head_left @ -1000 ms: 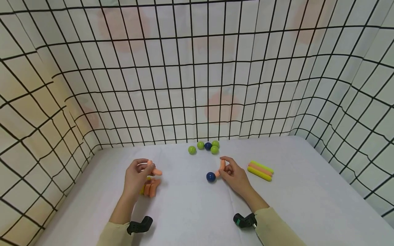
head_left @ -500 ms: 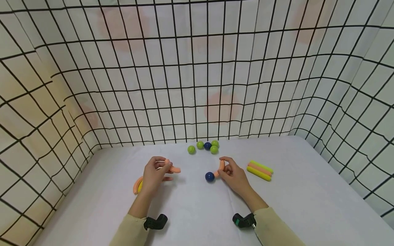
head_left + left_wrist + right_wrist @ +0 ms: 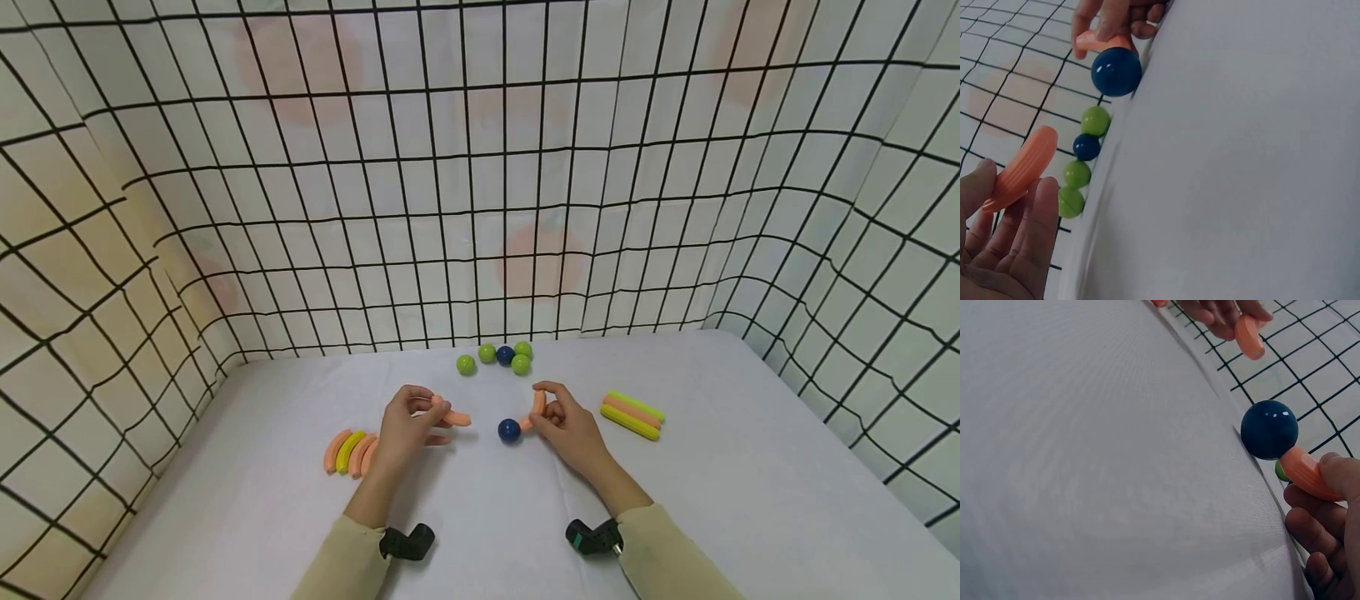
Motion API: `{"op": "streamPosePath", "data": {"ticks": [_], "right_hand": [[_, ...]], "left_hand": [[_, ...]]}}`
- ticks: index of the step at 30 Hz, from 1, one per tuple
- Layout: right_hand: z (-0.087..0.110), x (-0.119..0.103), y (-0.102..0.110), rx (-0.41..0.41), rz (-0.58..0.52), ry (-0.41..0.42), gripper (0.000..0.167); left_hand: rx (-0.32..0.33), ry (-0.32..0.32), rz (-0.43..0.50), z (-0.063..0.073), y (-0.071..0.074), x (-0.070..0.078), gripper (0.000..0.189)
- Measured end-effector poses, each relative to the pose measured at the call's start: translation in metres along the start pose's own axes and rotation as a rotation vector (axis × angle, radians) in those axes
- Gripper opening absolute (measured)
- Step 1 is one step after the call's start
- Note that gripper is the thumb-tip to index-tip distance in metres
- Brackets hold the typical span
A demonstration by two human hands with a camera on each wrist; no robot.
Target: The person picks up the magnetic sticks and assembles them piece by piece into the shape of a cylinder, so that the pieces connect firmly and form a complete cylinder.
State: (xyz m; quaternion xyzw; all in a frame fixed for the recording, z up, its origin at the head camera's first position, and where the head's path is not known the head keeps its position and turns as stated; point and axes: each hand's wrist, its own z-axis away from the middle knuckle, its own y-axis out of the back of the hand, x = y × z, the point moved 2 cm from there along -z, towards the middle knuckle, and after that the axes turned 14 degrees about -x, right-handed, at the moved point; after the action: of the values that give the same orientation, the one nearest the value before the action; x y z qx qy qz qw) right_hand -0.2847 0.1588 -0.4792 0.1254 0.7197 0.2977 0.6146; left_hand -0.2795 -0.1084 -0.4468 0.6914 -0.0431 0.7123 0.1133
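My left hand (image 3: 401,433) pinches a curved, ribbed orange rod (image 3: 1022,169) between thumb and fingers, above the table. Facing it, my right hand (image 3: 573,429) grips a second curved orange rod (image 3: 1307,472) between thumb and fingers. A glossy dark blue ball (image 3: 1269,430) sits against the left end of that rod. In the head view the left rod's free end points toward the blue ball (image 3: 509,431), with a gap between them. Behind the left wrist lies a row of curved orange and yellow rods (image 3: 345,454), partly hidden by the arm.
At the back of the table (image 3: 480,517) stand several green balls (image 3: 466,365) and another dark blue ball (image 3: 506,356). Straight yellow and orange rods (image 3: 632,415) lie side by side right of the right hand. A black-lined grid cloth (image 3: 480,183) surrounds the table.
My left hand has moved right with its orange rod, toward the blue ball, uncovering more of the rod row. The right hand has stayed nearly still.
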Motion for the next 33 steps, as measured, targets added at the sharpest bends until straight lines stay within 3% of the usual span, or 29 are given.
{"op": "streamPosePath", "data": {"ticks": [14, 33], "right_hand": [[-0.001, 0.001, 0.001, 0.002, 0.015, 0.002, 0.048], [-0.001, -0.001, 0.0, -0.017, 0.04, 0.039, 0.047]], "left_hand": [[-0.059, -0.014, -0.033, -0.012, -0.022, -0.01, 0.03], [-0.053, -0.024, 0.009, -0.014, -0.029, -0.022, 0.031]]}}
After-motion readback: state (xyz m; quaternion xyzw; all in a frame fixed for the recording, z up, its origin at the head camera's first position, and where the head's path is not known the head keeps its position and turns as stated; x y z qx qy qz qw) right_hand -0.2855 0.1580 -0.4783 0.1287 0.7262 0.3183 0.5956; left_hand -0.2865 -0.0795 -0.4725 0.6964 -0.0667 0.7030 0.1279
